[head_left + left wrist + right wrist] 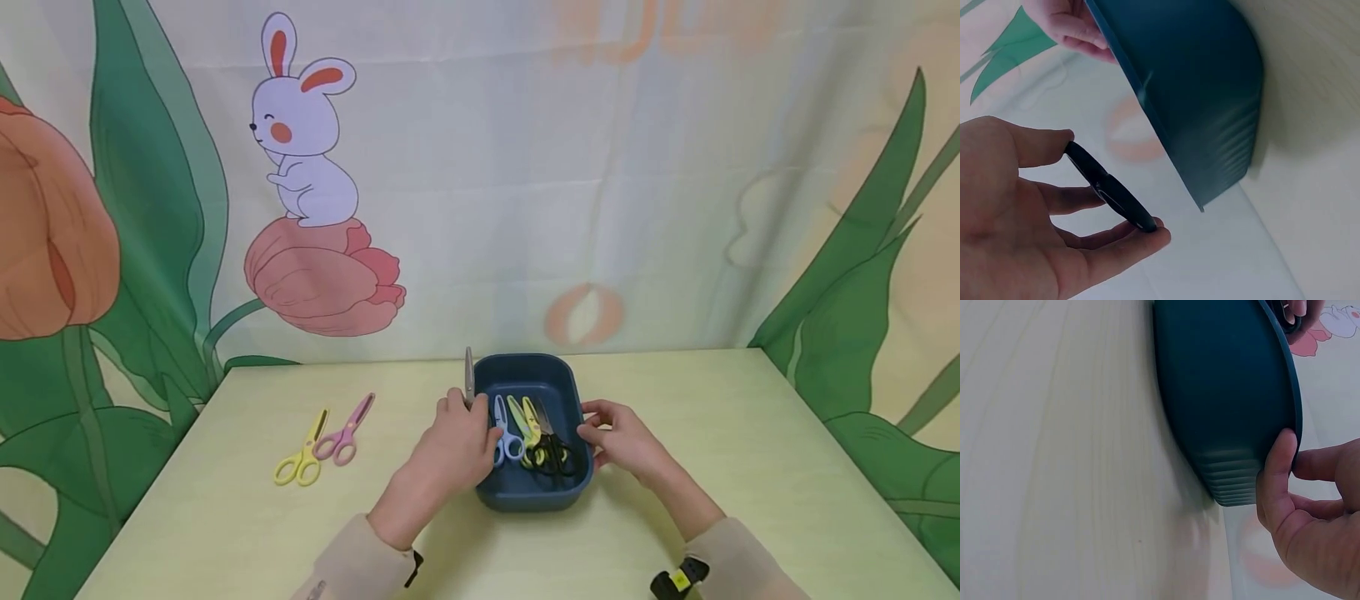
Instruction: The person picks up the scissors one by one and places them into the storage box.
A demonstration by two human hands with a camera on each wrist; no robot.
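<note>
Nearest: the person's beige sleeves (pixel 352 554), reaching in over the near side of the surface (pixel 225 542). Next, the hands: the left hand (pixel 453 437) pinches black-handled scissors (pixel 469 375) by the loops, thumb to one side and fingertips to the other; the right hand (pixel 626 437) has thumb and finger closed on the right rim of the blue container (pixel 528 500). Key relation: the black-handled scissors lie just left of the container, outside its left rim, blade pointing away from the person, the long axis running roughly alongside the container's long side. The left hand is at the scissors, the right hand across the container from them; the left wall stands between the scissors and the interior, and the left wrist view shows a gap between loops and wall. Within the container: blue scissors (pixel 500 408), a yellow-and-green cluster of scissors (pixel 531 421) and black scissors (pixel 553 442), handles toward the person. Well to the left on the surface: yellow scissors (pixel 310 454) and pink scissors (pixel 347 435), close together, apart from both hands. Farthest: a printed backdrop (pixel 480 208) with a white rabbit (pixel 318 183) on a flower
</note>
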